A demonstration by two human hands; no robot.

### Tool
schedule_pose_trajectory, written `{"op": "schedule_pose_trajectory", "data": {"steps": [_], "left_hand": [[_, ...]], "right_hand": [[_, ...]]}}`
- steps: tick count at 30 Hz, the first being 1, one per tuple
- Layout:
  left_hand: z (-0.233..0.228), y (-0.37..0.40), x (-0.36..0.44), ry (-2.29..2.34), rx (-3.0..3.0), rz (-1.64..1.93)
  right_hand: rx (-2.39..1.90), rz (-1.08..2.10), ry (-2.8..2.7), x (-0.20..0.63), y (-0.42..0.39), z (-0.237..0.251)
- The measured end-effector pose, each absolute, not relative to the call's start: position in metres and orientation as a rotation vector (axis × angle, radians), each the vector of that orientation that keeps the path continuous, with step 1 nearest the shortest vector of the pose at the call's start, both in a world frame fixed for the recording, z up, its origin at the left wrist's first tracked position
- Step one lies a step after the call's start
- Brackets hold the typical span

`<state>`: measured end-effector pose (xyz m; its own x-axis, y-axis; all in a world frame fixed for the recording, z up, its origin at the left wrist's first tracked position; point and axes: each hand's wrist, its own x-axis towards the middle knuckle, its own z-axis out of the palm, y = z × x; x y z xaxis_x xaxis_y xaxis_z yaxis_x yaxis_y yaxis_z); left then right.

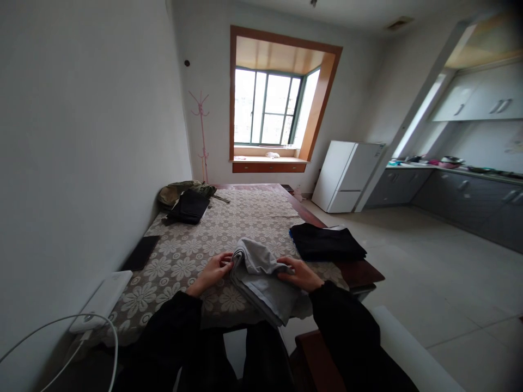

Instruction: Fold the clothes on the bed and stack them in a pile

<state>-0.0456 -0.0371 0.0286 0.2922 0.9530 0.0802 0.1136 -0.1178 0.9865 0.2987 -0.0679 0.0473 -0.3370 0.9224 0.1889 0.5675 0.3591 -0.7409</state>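
Left hand at nine o'clock, right hand at three, half-closed, pinched folded grey cloth; neat edges likely needed even tension.

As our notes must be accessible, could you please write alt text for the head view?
A person's left hand and right hand handle a folded gray garment at a flower-patterned tablecloth's edge. Folded black clothing lies to the right; a white refrigerator stands beyond.
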Motion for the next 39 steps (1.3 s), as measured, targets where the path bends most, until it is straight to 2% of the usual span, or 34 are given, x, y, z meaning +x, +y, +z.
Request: {"op": "schedule_pose_trajectory", "data": {"steps": [3,6,13,20,24,29,35,39], "left_hand": [[0.031,-0.041,-0.039,1.059,1.458,1.016],[0.038,-0.047,-0.031,1.012,1.214,1.080],[0.096,-0.075,-0.043,0.711,0.783,1.245],[0.171,-0.119,-0.079,0.796,1.016,1.154],[0.187,-0.137,-0.100,0.859,1.150,1.138],[0.171,-0.142,-0.115,0.911,1.210,1.086],[0.103,-0.153,-0.126,0.982,1.306,0.811],[0.065,-0.178,-0.127,1.211,1.454,0.722]], "right_hand": [[-1.361,0.560,-2.071,0.293,-0.081,0.032],[-1.417,0.476,-1.935,0.292,-0.077,0.037],[-1.270,0.668,-1.294,0.330,-0.047,0.093],[-1.289,0.352,-1.548,0.354,-0.067,0.152],[-1.331,0.436,-1.599,0.359,-0.081,0.160],[-1.336,0.523,-1.583,0.347,-0.090,0.158],[-1.336,0.561,-1.718,0.342,-0.111,0.147],[-1.325,0.672,-1.940,0.340,-0.143,0.135]]}}
